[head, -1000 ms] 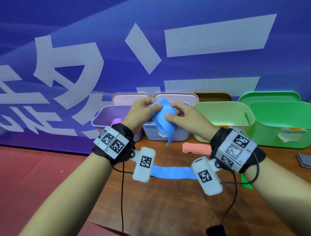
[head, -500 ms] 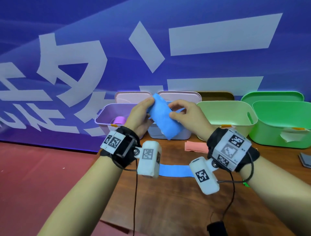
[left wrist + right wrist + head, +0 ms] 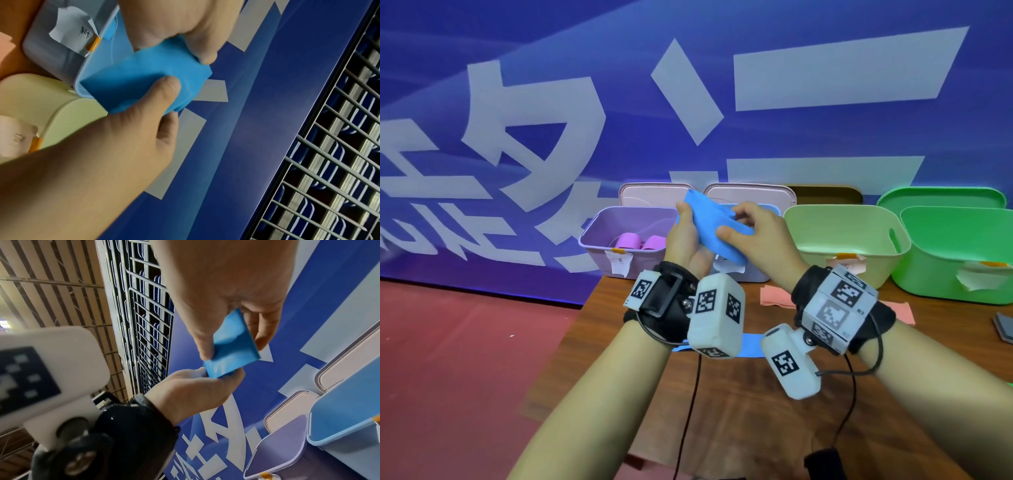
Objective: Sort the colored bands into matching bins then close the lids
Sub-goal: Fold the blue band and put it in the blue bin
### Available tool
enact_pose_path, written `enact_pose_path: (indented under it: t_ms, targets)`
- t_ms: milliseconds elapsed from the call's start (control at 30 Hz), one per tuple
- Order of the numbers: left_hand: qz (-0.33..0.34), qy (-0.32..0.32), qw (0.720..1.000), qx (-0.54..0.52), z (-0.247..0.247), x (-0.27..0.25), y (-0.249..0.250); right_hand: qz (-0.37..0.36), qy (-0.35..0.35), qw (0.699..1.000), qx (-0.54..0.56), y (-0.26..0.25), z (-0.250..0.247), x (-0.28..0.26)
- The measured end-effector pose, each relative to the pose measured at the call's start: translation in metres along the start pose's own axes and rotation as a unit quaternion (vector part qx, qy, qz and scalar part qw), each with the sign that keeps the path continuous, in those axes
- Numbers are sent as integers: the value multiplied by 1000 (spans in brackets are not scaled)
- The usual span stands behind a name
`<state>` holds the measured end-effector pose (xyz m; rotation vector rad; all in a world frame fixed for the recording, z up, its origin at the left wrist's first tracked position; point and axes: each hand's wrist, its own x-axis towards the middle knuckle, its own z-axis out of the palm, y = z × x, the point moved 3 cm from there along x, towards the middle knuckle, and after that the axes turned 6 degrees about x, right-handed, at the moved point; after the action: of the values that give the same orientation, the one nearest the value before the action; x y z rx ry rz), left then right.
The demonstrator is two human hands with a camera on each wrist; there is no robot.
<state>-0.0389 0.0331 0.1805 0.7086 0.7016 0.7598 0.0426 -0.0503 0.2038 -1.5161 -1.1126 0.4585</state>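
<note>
Blue band, folded, is held above the table, in front of the blue bin. Left hand and right hand both pinch it. Purple bin stands left of the blue bin.

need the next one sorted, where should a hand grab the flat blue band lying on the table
Probably its left end: the flat blue rubber band lies lengthwise on the wooden table, mostly hidden behind the wrist cameras. Come from above and pinch that thin end, since both hands now hold another band.
</note>
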Motion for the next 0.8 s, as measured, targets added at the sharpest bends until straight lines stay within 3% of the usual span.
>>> enact_pose_path:
  t_ms: [133,300,533,700,800]
  targets:
    - [27,-6,999,22,0,-2,-3,-37,-2,998,-54,-4,1,0]
    - [46,-25,998,39,-2,-8,-4,-34,-36,998,-47,-2,1,3]
    - [107,127,985,38,-19,3,5,-4,-40,999,-20,2,-6,6]
    - [122,180,975,37,-20,4,5,-33,-42,998,-22,-4,-11,5]
    - [126,177,976,31,-17,2,6,-50,-36,997,-48,-5,-12,6]
